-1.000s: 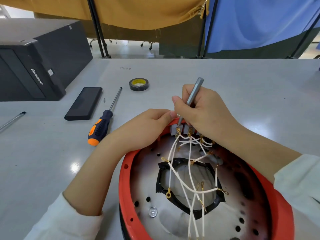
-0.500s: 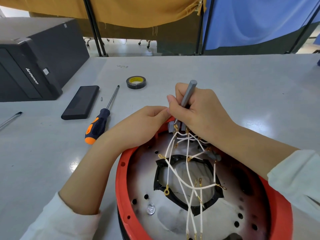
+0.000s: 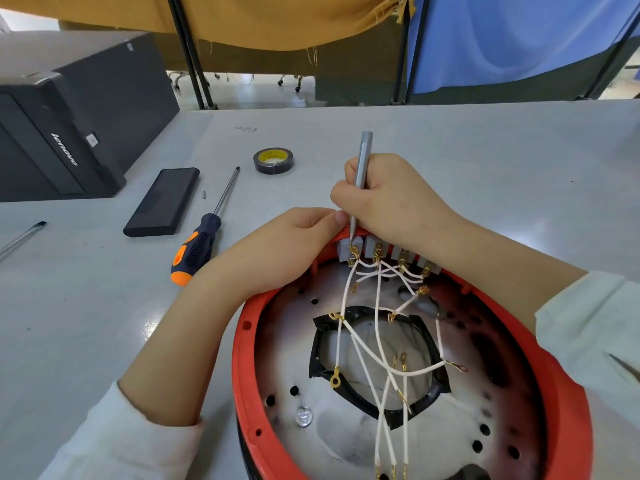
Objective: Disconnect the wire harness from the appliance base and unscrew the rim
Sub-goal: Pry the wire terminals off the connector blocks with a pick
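The appliance base lies upside down in front of me, a metal pan with a red rim. White wires of the harness with gold ring terminals run from a grey terminal block at the far rim across the black-taped centre hole. My right hand grips a slim grey screwdriver nearly upright, its tip on the leftmost terminal. My left hand rests curled over the far left of the rim, thumb beside the block.
An orange-and-black screwdriver, a black flat case, a tiny screw and a roll of black tape lie on the grey table to the left. A black computer tower stands at far left. Another tool tip shows at the left edge.
The grey screwdriver has swung from leaning right to almost upright, and my right hand has lifted off the terminal block, showing more terminals. My left hand stays on the rim.
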`<act>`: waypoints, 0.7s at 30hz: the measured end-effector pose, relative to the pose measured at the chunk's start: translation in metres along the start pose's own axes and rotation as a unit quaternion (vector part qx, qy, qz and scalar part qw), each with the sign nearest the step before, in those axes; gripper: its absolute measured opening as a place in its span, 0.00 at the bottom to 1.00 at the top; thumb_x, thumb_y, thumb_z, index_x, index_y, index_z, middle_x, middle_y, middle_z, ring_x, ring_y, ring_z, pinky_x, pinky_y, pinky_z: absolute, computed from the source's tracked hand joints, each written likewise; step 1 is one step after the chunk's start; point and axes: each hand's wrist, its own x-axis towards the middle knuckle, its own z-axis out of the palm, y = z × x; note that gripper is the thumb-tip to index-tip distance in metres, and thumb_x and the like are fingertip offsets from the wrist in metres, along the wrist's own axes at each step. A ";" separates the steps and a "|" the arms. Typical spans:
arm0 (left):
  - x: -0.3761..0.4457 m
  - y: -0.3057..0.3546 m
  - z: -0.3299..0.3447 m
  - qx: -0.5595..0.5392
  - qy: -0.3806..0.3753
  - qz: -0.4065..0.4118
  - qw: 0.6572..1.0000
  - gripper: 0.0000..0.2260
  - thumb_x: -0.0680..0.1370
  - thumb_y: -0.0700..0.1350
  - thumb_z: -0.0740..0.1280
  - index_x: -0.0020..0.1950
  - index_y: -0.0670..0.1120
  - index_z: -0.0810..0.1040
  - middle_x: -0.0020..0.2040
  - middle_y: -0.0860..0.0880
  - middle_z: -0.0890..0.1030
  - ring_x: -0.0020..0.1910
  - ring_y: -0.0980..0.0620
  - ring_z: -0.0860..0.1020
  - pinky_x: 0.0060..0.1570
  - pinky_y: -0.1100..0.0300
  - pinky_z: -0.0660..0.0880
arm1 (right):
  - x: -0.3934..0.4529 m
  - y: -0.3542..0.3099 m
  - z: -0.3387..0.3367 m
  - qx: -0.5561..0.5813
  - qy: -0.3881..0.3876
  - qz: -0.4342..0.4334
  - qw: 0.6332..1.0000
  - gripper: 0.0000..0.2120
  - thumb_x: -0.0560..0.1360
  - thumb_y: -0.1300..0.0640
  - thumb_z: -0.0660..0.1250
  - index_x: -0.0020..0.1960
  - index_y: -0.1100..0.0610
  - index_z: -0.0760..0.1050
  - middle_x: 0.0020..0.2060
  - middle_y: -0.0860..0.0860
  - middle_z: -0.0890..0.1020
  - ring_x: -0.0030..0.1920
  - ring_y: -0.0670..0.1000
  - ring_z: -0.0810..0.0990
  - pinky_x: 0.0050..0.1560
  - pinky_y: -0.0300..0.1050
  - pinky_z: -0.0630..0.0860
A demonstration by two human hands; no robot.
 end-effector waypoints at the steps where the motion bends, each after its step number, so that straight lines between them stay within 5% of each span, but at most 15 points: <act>1: 0.000 0.000 0.000 0.000 0.002 0.001 1.000 0.17 0.82 0.54 0.53 0.57 0.53 0.80 0.56 0.48 0.82 0.61 0.49 0.76 0.66 0.51 0.67 | -0.002 0.000 0.000 -0.003 0.011 -0.008 1.000 0.17 0.72 0.62 0.63 0.28 0.56 0.59 0.23 0.48 0.62 0.25 0.46 0.63 0.27 0.43 0.63; 7: -0.001 0.000 0.000 -0.001 -0.008 0.011 1.000 0.19 0.81 0.56 0.53 0.56 0.49 0.80 0.58 0.39 0.79 0.51 0.51 0.75 0.65 0.46 0.66 | -0.017 0.003 -0.001 0.006 0.058 -0.078 0.995 0.20 0.76 0.60 0.64 0.29 0.52 0.59 0.22 0.45 0.66 0.27 0.46 0.69 0.28 0.34 0.66; 12: -0.002 0.001 0.000 0.001 -0.001 0.008 1.000 0.19 0.81 0.56 0.53 0.55 0.50 0.80 0.56 0.42 0.80 0.50 0.51 0.77 0.63 0.51 0.68 | -0.018 0.003 0.000 0.009 0.059 -0.086 0.994 0.20 0.76 0.60 0.64 0.30 0.52 0.60 0.23 0.46 0.67 0.26 0.46 0.68 0.29 0.33 0.65; 15: -0.002 0.001 0.000 -0.005 0.001 0.009 1.000 0.17 0.81 0.55 0.53 0.55 0.53 0.80 0.55 0.49 0.82 0.58 0.51 0.77 0.65 0.54 0.67 | -0.018 0.002 0.000 0.013 0.067 -0.091 0.994 0.20 0.76 0.61 0.64 0.29 0.52 0.60 0.21 0.44 0.66 0.26 0.45 0.68 0.29 0.32 0.65; 21: -0.001 0.000 0.000 0.003 -0.006 0.010 1.000 0.19 0.81 0.56 0.53 0.55 0.50 0.80 0.58 0.39 0.78 0.53 0.45 0.78 0.66 0.45 0.66 | -0.017 0.001 0.000 0.020 0.064 -0.080 0.995 0.20 0.76 0.62 0.64 0.29 0.53 0.60 0.22 0.44 0.65 0.26 0.44 0.67 0.29 0.32 0.65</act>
